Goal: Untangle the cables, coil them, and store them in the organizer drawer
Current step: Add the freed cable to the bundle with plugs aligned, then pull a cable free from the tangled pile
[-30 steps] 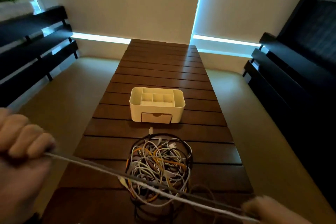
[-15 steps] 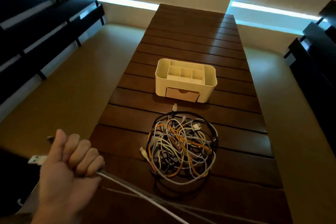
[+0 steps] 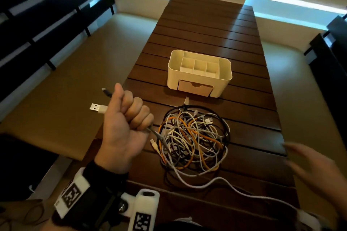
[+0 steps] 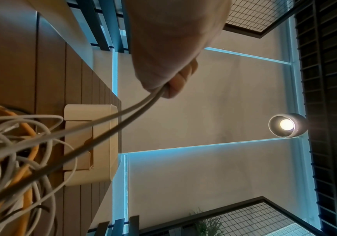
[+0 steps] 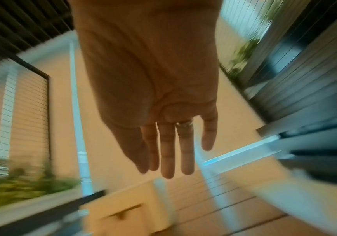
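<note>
Grip, left: my left hand (image 3: 126,127) is fisted round two cable strands, thumb up. A white USB plug (image 3: 98,108) and a dark plug (image 3: 106,92) stick out past the thumb side; both strands leave the little-finger side and run down into the pile, as the left wrist view shows (image 4: 111,123).

Grip, right: my right hand (image 3: 317,172) is spread, fingers straight and apart, holding nothing. It is blurred, above the near right of the desk (image 3: 206,24), beside the pile but not touching it.

Item, cable tangle (image 3: 193,142): white, grey, orange and black leads in one knotted heap on the desk, between me and the organizer. One white lead (image 3: 234,189) trails from the heap toward the near right edge.

Item, organizer (image 3: 200,73): cream box, open compartments on top, just beyond the heap. Its drawer (image 3: 195,88) appears closed.

Step in hand, as I judge it: untangling, early. Two ends are secured; nothing is coiled or stored.

Next move calls for: the free hand to pin or lift the heap while the left draws the strands out, following them through the loops rather than hauling. A hard pull would likely tighten the knots or drag the whole heap toward the edge.
</note>
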{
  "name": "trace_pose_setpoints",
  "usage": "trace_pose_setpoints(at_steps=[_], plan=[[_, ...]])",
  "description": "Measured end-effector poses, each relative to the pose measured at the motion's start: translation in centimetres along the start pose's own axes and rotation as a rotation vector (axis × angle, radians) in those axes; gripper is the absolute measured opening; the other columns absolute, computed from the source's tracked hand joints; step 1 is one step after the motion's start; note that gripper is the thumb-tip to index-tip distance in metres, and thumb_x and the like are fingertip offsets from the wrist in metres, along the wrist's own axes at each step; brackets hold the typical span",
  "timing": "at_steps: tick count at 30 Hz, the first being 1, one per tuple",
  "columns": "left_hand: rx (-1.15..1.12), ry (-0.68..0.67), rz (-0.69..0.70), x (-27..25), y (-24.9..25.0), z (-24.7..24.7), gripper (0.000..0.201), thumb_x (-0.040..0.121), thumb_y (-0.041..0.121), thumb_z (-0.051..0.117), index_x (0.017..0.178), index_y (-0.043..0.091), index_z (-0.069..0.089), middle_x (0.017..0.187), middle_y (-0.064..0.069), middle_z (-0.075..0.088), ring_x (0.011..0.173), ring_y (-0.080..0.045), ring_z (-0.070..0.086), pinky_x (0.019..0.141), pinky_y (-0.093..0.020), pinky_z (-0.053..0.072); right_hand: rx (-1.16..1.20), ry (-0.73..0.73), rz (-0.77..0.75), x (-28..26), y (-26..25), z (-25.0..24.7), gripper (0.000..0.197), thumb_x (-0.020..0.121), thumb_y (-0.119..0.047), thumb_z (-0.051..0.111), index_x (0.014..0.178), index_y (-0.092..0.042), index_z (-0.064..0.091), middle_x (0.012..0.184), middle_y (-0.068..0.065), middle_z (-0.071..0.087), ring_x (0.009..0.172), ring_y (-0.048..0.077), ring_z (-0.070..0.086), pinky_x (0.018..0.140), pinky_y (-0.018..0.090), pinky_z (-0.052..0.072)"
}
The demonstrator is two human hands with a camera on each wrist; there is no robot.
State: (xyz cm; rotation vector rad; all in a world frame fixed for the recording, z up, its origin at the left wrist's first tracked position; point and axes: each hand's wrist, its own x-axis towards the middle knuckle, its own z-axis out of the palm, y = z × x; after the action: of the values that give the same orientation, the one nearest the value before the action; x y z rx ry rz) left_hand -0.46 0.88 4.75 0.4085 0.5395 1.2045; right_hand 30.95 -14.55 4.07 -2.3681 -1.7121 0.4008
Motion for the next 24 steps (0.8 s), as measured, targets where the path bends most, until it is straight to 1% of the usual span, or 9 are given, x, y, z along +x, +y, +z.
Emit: trace_pose_setpoints(at_steps=[1, 3, 5, 8, 11, 14, 17, 21, 24], plan=[[-0.001, -0.001, -0.002, 0.1, -0.1, -0.1, 0.057, 0.095, 0.044, 0.034, 0.044, 0.020, 0.030, 0.037, 0.008, 0.023, 0.041, -0.010, 0.005, 0.036, -0.021, 0.015, 0.075, 0.044, -0.046, 1.2, -2.8, 0.8, 0.036, 0.081, -0.022, 0.069, 0.111, -0.035, 0.057, 0.116, 0.005, 0.063, 0.102, 0.017, 0.057, 0.088, 0.032, 0.045], [-0.004, -0.013, 0.006, 0.2, -0.3, -0.2, 0.057, 0.096, 0.044, 0.033, 0.044, 0.020, 0.030, 0.037, 0.008, 0.023, 0.040, -0.010, 0.005, 0.035, -0.020, 0.015, 0.189, 0.043, -0.206, 4.0, -8.1, 3.4, 0.024, 0.085, -0.012, 0.062, 0.108, -0.018, 0.064, 0.104, -0.006, 0.061, 0.096, 0.008, 0.055, 0.082, 0.021, 0.040], [-0.003, -0.006, 0.010, 0.2, -0.5, -0.2, 0.057, 0.097, 0.043, 0.033, 0.044, 0.020, 0.029, 0.037, 0.008, 0.023, 0.040, -0.010, 0.004, 0.035, -0.020, 0.015, 0.240, -0.036, -0.275, 5.9, -12.6, 6.2, 0.023, 0.089, -0.026, 0.057, 0.111, -0.019, 0.062, 0.102, -0.008, 0.060, 0.096, 0.009, 0.055, 0.083, 0.022, 0.043], [0.005, 0.015, 0.004, 0.3, -0.8, -0.3, 0.058, 0.097, 0.043, 0.033, 0.044, 0.020, 0.029, 0.037, 0.008, 0.022, 0.040, -0.011, 0.004, 0.035, -0.020, 0.015, 0.053, -0.236, -0.301, 7.7, -15.8, 9.8, 0.033, 0.089, -0.043, 0.053, 0.113, -0.021, 0.056, 0.108, -0.002, 0.060, 0.102, 0.017, 0.055, 0.092, 0.037, 0.042], [0.024, 0.017, -0.006, 0.7, -1.0, -0.7, 0.058, 0.098, 0.042, 0.033, 0.044, 0.020, 0.030, 0.037, 0.008, 0.022, 0.039, -0.010, 0.005, 0.036, -0.021, 0.014, 0.015, -0.223, -0.291, 8.1, -16.6, 10.7, 0.012, 0.092, -0.027, 0.052, 0.097, -0.020, 0.060, 0.094, 0.001, 0.065, 0.089, 0.021, 0.059, 0.088, 0.041, 0.045], [0.082, 0.010, -0.027, 1.3, -1.5, -1.2, 0.058, 0.099, 0.042, 0.031, 0.045, 0.020, 0.032, 0.039, 0.008, 0.022, 0.032, -0.005, 0.014, 0.036, -0.021, 0.013, 0.246, -0.189, -0.218, 8.3, -16.1, 9.1, 0.010, 0.091, -0.020, 0.053, 0.093, -0.018, 0.063, 0.086, 0.001, 0.066, 0.078, 0.016, 0.058, 0.075, 0.033, 0.047], [0.173, -0.001, -0.060, 2.1, -2.6, -1.2, 0.056, 0.099, 0.041, 0.031, 0.048, 0.019, 0.034, 0.039, 0.008, 0.023, 0.031, -0.005, 0.017, 0.034, -0.019, 0.016, 0.459, -0.237, -0.224, 8.4, -16.2, 6.4, 0.013, 0.090, -0.023, 0.057, 0.091, -0.014, 0.066, 0.081, 0.002, 0.066, 0.074, 0.015, 0.059, 0.078, 0.039, 0.049], [0.379, -0.004, -0.130, 2.5, -4.5, -1.1, 0.044, 0.098, 0.039, 0.037, 0.061, 0.016, 0.042, 0.040, 0.008, 0.027, 0.032, -0.006, 0.020, 0.037, -0.020, 0.018, 0.762, -0.221, -0.153, 7.8, -16.2, 4.0, 0.010, 0.085, -0.020, 0.064, 0.084, -0.012, 0.069, 0.076, 0.010, 0.066, 0.068, 0.014, 0.058, 0.071, 0.037, 0.052], [0.499, -0.059, -0.174, 2.3, -5.5, -1.0, 0.032, 0.094, 0.035, 0.046, 0.073, 0.014, 0.056, 0.042, 0.009, 0.030, 0.035, -0.005, 0.022, 0.040, -0.020, 0.017, 1.010, -0.141, -0.136, 7.2, -15.5, 2.6, 0.012, 0.085, -0.019, 0.061, 0.078, -0.012, 0.068, 0.069, -0.002, 0.066, 0.066, 0.006, 0.059, 0.065, 0.025, 0.050]])
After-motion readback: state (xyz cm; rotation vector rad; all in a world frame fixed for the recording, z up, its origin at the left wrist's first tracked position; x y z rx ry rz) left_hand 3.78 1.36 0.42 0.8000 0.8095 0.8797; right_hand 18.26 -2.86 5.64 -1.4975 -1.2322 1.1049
